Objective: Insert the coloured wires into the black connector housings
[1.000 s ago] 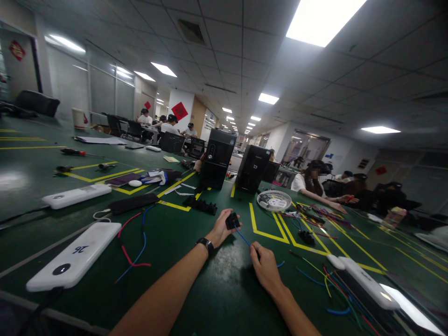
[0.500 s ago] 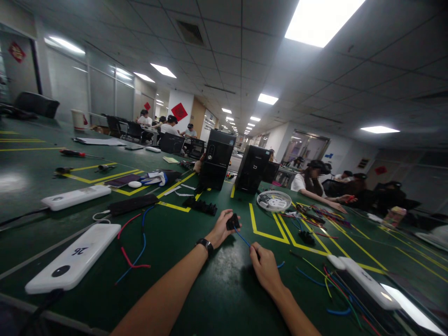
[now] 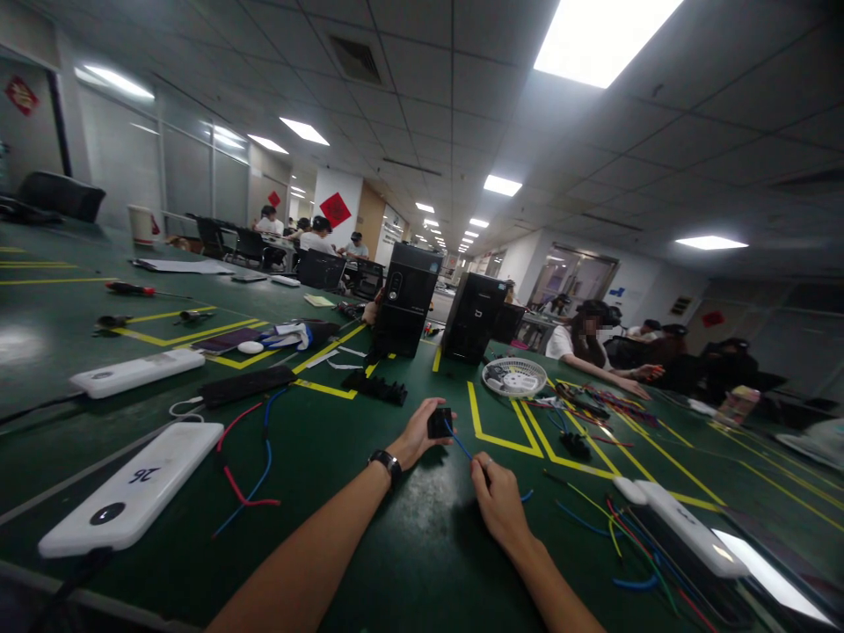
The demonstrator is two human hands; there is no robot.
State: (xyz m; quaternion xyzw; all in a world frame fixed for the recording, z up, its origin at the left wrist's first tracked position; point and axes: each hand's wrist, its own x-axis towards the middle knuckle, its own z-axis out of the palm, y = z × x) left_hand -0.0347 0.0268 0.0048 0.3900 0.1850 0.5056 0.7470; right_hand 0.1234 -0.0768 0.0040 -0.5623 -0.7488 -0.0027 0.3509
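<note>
Green table (image 3: 422,563), two hands (image 3: 420,432), one black block (image 3: 440,423), one blue wire (image 3: 461,444)

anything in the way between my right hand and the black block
Nothing visible: only the blue wire spans the gap from the right hand to the black block in the left hand.

Left forearm (image 3: 316,545) bare, slanting in from lower left; dark watch (image 3: 386,468) around left wrist (image 3: 389,470). Left hand (image 3: 417,432) farther forward, thumb uppermost, fingers curled in closed grip. Right forearm (image 3: 554,580) bare, slanting in from lower right. Right hand (image 3: 496,497) nearer body, back of hand up, fingers bent, pinched together toward left hand. Hands near each other, apart.
</note>
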